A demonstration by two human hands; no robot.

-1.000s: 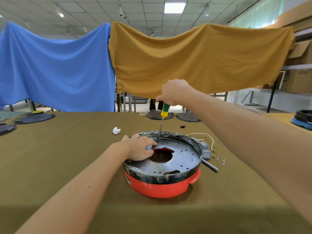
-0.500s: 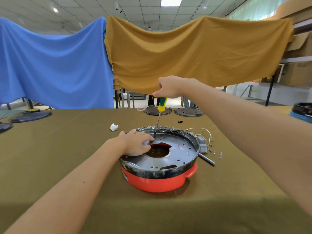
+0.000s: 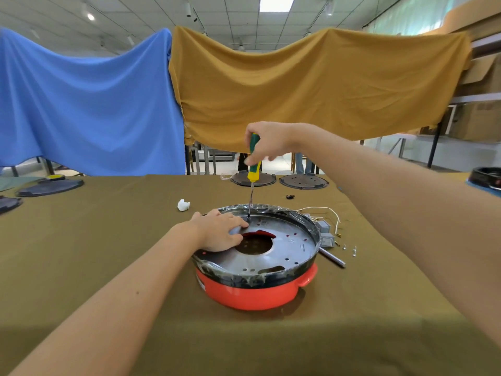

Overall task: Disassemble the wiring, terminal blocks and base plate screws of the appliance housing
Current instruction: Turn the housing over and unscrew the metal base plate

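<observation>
Base plate screw step in hand: screwdriver [image 3: 252,169] gripped upright by right hand [image 3: 267,142], tip seated at far edge of base plate [image 3: 282,251], which is pressed flat by left hand [image 3: 221,233] atop red housing [image 3: 257,294] mid-desk; next, probably steady turning under downward pressure.

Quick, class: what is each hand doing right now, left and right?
Left hand: open, resting flat on the base plate.
Right hand: closed around the handle of the screwdriver, tip on the plate's far edge.
</observation>
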